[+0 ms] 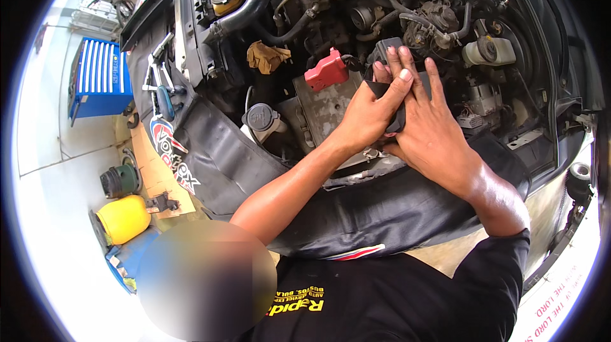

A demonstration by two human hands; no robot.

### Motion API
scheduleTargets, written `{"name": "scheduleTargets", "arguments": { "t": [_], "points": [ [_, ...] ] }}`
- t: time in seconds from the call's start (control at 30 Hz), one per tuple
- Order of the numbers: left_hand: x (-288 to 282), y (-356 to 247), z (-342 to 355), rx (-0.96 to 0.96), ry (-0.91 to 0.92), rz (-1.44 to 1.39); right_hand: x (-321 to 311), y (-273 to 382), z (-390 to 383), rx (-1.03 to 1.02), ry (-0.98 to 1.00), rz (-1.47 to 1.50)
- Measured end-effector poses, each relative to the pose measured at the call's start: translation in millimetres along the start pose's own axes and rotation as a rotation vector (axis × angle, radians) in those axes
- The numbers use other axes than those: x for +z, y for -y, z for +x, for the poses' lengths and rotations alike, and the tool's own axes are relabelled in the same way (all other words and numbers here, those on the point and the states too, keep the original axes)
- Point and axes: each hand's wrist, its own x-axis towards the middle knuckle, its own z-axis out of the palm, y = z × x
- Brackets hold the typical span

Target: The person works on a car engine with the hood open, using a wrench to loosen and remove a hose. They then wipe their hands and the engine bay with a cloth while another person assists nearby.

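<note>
Both hands meet over the engine bay, right of the battery (318, 103). My left hand (375, 103) is closed round a black part (400, 116), its thumb lying across the fingers of the other hand. My right hand (436, 135) rests flat over that same part with its fingers stretched out and apart. Most of the part is covered, so its kind cannot be told. Just beyond the fingertips is a dark grey box (388, 45). A red terminal cover (328, 70) sits on the battery's far edge, left of the hands.
A crumpled brown cloth (267, 57) and a capped reservoir (261, 117) lie left of the battery. Black fender covers (382, 199) drape the near edge. Hand tools (159, 75) rest on the left cover. Beyond stand a blue tool chest (102, 78) and a yellow container (127, 219).
</note>
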Motion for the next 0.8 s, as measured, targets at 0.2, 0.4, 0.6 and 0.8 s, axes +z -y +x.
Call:
{"name": "scheduleTargets", "arguments": {
  "t": [0.2,0.4,0.6,0.8],
  "points": [
    [1.0,-2.5,-3.5,0.096,-0.122,0.304,1.0,2.9,-2.9,0.01,-0.014,0.143],
    [-3.2,-5.1,6.0,0.295,-0.464,0.134,-3.0,9.7,5.5,0.167,0.07,0.058],
    [-27.8,5.5,-9.3,0.372,0.039,-0.219,-36.2,12.8,8.6,0.33,0.2,1.531],
    [-15.7,-33.4,3.8,0.592,0.251,0.266,-18.3,0.8,3.6,0.412,0.129,2.313]
  ]
}}
